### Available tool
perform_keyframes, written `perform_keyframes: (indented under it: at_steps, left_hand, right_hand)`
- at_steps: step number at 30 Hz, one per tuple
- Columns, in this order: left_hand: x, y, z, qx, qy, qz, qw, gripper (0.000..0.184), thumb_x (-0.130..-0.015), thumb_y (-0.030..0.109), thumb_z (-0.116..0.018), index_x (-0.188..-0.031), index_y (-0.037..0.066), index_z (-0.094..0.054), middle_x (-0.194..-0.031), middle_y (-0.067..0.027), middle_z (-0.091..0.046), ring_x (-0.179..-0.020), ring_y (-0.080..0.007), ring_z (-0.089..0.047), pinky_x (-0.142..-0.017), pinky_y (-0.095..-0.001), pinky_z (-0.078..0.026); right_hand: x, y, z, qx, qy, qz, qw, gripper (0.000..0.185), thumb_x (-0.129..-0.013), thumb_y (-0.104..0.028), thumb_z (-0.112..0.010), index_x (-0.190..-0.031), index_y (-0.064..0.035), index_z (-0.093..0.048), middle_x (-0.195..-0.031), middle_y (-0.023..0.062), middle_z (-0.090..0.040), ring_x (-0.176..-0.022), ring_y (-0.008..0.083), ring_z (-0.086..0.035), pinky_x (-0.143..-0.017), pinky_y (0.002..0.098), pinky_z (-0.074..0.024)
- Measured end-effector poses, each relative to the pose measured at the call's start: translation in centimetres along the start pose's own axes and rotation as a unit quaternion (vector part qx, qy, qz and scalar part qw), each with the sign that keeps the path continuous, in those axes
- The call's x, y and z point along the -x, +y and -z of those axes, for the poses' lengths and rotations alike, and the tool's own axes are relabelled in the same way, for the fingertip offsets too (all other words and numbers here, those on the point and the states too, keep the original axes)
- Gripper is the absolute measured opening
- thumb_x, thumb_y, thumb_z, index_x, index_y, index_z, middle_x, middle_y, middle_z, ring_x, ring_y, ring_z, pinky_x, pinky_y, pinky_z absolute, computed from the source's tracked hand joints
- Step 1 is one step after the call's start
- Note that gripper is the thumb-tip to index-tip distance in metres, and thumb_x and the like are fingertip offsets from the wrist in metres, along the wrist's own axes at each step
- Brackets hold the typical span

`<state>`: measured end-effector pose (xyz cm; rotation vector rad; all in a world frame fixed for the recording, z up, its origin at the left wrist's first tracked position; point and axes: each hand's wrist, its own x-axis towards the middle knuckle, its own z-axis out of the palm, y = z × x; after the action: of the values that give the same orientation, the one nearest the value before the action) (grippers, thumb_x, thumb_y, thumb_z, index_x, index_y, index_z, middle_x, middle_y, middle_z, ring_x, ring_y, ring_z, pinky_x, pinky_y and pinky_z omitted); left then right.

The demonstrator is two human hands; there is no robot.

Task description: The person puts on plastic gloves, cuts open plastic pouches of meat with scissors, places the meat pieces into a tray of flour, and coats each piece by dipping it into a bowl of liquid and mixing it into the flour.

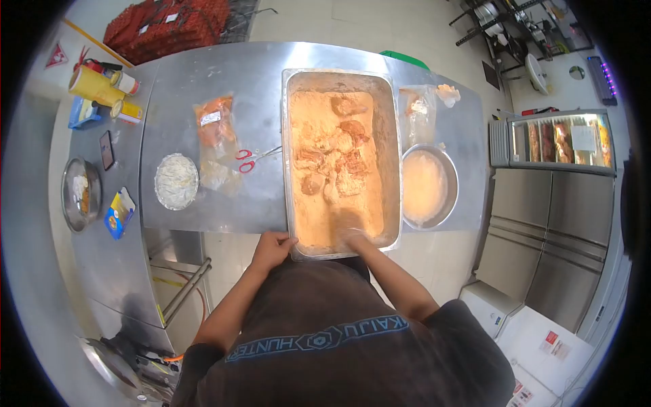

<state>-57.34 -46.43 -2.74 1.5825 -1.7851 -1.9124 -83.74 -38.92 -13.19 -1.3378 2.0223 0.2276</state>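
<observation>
A deep metal tray [392, 156] holds orange-tinted flour [312, 220]. Several coated pieces of meat [351, 163], some still reddish, lie in its middle and far part. My left hand [272, 249] is closed on the tray's rim near its front left corner. Inside the front of the tray, my right hand [348, 227] is down at the flour. Motion smears its fingers, so I cannot tell how they are set or whether they hold anything.
Left of the tray lie red-handled scissors [247, 161], a bag of reddish food [215, 122] and a bowl of white powder [176, 181]. To the right stand a round pan [447, 190] and a plastic bag [418, 112]. The tray's front overhangs the steel table [258, 74].
</observation>
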Motion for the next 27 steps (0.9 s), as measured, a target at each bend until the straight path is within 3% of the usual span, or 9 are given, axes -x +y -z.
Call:
perform_keyframes:
  at_steps: [5,7,11,14,17,20,23,25,27]
  left_hand:
    - [0.3,1.1,0.3,-0.014,0.010,-0.010,1.000,0.025,-0.090,0.020,-0.071,-0.085,-0.004,-0.072,-0.055,-0.0075,-0.060,-0.054,-0.0072,-0.048,-0.052,-0.0314,-0.040]
    - [0.6,0.9,0.2,-0.006,0.007,-0.009,1.000,0.025,-0.090,0.021,-0.071,-0.084,-0.004,-0.071,-0.054,-0.0058,-0.058,-0.054,-0.0068,-0.046,-0.052,-0.0312,-0.040]
    - [-0.1,0.0,-0.1,0.001,0.016,-0.012,1.000,0.027,-0.090,0.021,-0.071,-0.079,-0.004,-0.069,-0.052,-0.0028,-0.051,-0.054,-0.0058,-0.043,-0.050,-0.0318,-0.037]
    - [0.0,-1.1,-0.7,0.012,0.027,-0.026,0.999,0.029,-0.090,0.021,-0.071,-0.077,-0.004,-0.067,-0.051,-0.0016,-0.048,-0.055,-0.0055,-0.040,-0.049,-0.0323,-0.035]
    - [0.0,-0.6,-0.3,-0.001,0.027,-0.032,0.999,0.028,-0.090,0.020,-0.071,-0.077,-0.004,-0.067,-0.051,-0.0027,-0.047,-0.055,-0.0058,-0.038,-0.050,-0.0324,-0.034]
    - [-0.3,-1.1,-0.7,0.006,0.034,-0.051,0.998,0.026,-0.089,0.019,-0.071,-0.079,-0.005,-0.068,-0.051,-0.0055,-0.047,-0.055,-0.0066,-0.038,-0.050,-0.0328,-0.034]
    - [0.0,-1.3,-1.0,0.003,0.048,-0.050,0.998,0.026,-0.089,0.020,-0.071,-0.080,-0.005,-0.068,-0.051,-0.0084,-0.048,-0.054,-0.0074,-0.039,-0.050,-0.0335,-0.035]
    - [0.1,-1.0,-0.7,-0.010,0.054,-0.048,0.997,0.026,-0.089,0.020,-0.071,-0.080,-0.005,-0.069,-0.051,-0.0092,-0.048,-0.054,-0.0078,-0.039,-0.050,-0.0339,-0.036]
    - [0.1,-0.8,-0.4,-0.016,0.055,-0.046,0.997,0.027,-0.089,0.021,-0.071,-0.080,-0.004,-0.069,-0.051,-0.0088,-0.048,-0.053,-0.0082,-0.039,-0.050,-0.0341,-0.036]
  right_hand:
    - [-0.1,-7.3,1.0,-0.151,-0.031,-0.106,0.982,0.041,-0.097,-0.032,-0.052,-0.131,-0.0097,-0.059,-0.107,0.0246,-0.067,-0.106,0.0338,-0.065,-0.089,0.0446,-0.0528]
    - [-3.2,-2.5,-0.3,-0.134,-0.120,0.061,0.982,0.047,-0.094,-0.030,-0.058,-0.136,-0.0088,-0.056,-0.123,0.0276,-0.062,-0.114,0.0341,-0.062,-0.094,0.0404,-0.0520]
    - [1.5,-1.0,9.5,-0.179,0.097,0.225,0.953,0.049,-0.095,-0.034,-0.058,-0.132,-0.0004,-0.056,-0.127,0.0291,-0.060,-0.119,0.0357,-0.060,-0.093,0.0405,-0.0514]
    - [0.6,3.1,9.3,-0.121,0.118,0.076,0.983,0.043,-0.097,-0.031,-0.053,-0.132,-0.0061,-0.058,-0.129,0.0294,-0.059,-0.120,0.0391,-0.059,-0.095,0.0422,-0.0503]
    - [3.7,-0.4,13.2,-0.075,-0.014,-0.083,0.994,0.044,-0.099,-0.035,-0.046,-0.133,-0.0108,-0.058,-0.136,0.0307,-0.053,-0.122,0.0468,-0.055,-0.099,0.0495,-0.0463]
    - [0.7,-0.3,2.0,0.036,-0.061,0.055,0.996,0.068,-0.099,-0.056,-0.038,-0.130,0.0009,-0.058,-0.146,0.0315,-0.043,-0.123,0.0553,-0.051,-0.104,0.0592,-0.0370]
    - [-2.7,-6.2,-6.9,0.131,-0.033,0.038,0.990,0.066,-0.091,-0.052,-0.046,-0.133,-0.0013,-0.054,-0.119,0.0274,-0.062,-0.112,0.0417,-0.061,-0.102,0.0556,-0.0353]
    - [-2.1,-9.7,-1.0,-0.106,-0.092,-0.027,0.990,0.050,-0.091,-0.028,-0.061,-0.136,-0.0081,-0.053,-0.110,0.0272,-0.066,-0.108,0.0351,-0.065,-0.095,0.0513,-0.0464]
    - [0.3,-11.7,5.6,-0.504,-0.125,-0.216,0.827,0.055,-0.090,-0.026,-0.062,-0.139,-0.0037,-0.051,-0.116,0.0272,-0.065,-0.111,0.0314,-0.064,-0.098,0.0500,-0.0461]
